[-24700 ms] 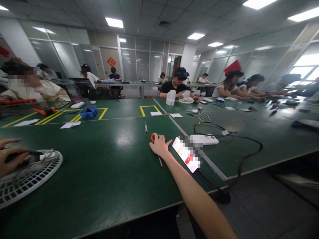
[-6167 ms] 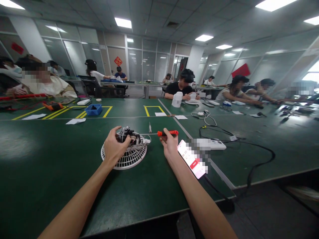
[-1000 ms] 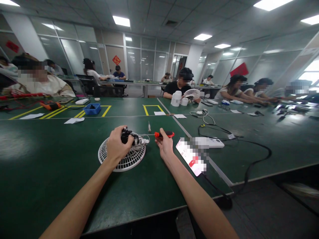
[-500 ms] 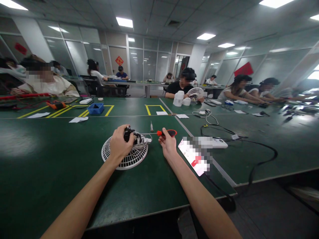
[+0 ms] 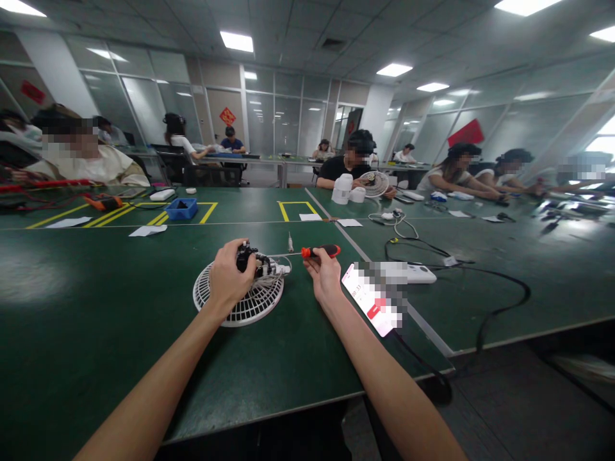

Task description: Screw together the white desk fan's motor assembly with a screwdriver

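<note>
My left hand (image 5: 230,272) is closed around a black fan motor (image 5: 244,256) that sits over a round white fan grille (image 5: 250,308) lying on the table. White wires and a white connector (image 5: 280,270) come off the motor's right side. In my right hand (image 5: 327,275) is a screwdriver (image 5: 321,251) with a red and black handle, held level between thumb and fingers. Its thin shaft points left toward the motor; whether the tip touches it I cannot tell. Just beyond the shaft stands a small pale pointed piece (image 5: 290,242).
A lit phone (image 5: 369,301) and a white power strip (image 5: 418,273) lie right of my right arm, with black cables (image 5: 523,282) beyond. A blue bin (image 5: 182,209) and paper slips (image 5: 148,230) are farther off. Across the table a person (image 5: 348,163) handles another fan grille.
The screwdriver's handle has turned a little in my right hand. My left hand stays on the motor. The whole view has shifted slightly.
</note>
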Demonstrator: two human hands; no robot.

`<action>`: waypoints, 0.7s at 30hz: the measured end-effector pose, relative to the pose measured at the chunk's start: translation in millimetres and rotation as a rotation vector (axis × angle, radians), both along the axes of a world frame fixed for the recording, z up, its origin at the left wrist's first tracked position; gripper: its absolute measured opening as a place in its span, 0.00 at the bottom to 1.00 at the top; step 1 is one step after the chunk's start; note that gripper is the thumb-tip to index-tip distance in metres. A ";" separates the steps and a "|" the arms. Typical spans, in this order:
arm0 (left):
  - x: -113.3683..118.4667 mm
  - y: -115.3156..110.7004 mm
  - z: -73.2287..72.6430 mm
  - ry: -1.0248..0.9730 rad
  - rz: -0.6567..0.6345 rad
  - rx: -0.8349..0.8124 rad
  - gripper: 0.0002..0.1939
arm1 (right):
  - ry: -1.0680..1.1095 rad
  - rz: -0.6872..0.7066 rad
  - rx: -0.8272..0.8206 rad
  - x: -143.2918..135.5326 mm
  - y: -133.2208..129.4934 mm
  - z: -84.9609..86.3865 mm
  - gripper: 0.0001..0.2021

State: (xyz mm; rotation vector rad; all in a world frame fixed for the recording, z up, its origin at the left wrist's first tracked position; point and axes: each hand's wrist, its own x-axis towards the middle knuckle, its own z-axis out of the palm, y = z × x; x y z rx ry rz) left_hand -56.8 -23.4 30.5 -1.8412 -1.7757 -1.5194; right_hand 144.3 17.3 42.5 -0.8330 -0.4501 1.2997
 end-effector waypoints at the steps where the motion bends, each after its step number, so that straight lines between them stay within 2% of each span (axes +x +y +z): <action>1: -0.1 0.3 -0.3 0.002 0.000 0.002 0.21 | 0.006 0.009 -0.007 0.0 0.0 -0.4 0.12; 9: 0.6 0.8 -0.4 0.001 -0.001 0.012 0.21 | -0.025 0.055 -0.022 -1.3 -0.1 -3.8 0.20; 14: 0.2 0.4 -0.5 -0.002 0.007 0.000 0.22 | 0.064 0.036 -0.019 -0.6 -2.1 1.9 0.15; 18: -0.8 0.9 -1.5 0.003 0.008 -0.004 0.22 | 0.164 0.084 -0.030 -0.6 -1.6 3.9 0.10; 21: -1.2 1.0 -1.7 0.008 0.003 -0.006 0.22 | 0.146 0.109 -0.047 -2.6 -1.6 1.3 0.10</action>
